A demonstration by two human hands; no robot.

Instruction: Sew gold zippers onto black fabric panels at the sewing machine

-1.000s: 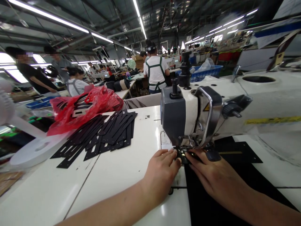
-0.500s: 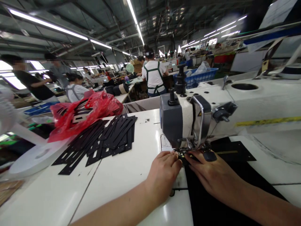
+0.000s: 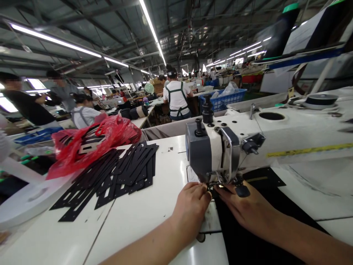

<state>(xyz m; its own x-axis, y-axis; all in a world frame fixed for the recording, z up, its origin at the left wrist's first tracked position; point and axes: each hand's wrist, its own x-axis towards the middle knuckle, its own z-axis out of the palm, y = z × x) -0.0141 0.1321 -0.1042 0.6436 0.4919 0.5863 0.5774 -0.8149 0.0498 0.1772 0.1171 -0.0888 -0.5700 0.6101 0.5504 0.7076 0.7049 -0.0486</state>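
At the far left of the white table (image 3: 143, 213) a red plastic bag (image 3: 93, 141) lies crumpled, and just beside it is a fanned stack of flat black cut-out strips (image 3: 116, 171) with rectangular holes. Moving right, my left hand (image 3: 190, 209) rests on the table, its fingertips bunched together at the foot of the sewing machine (image 3: 220, 151). They touch the edge of a black fabric piece (image 3: 248, 235), dark, matte and flat, which runs from under the needle area toward me and off the bottom edge. My right hand (image 3: 248, 211) lies flat on that fabric, fingers stretched out and close together, pressing it down. The needle and presser foot are hidden behind the machine head and my fingertips, so I cannot tell whether either hand pinches the cloth. A small glint shows there, too tiny to make out.
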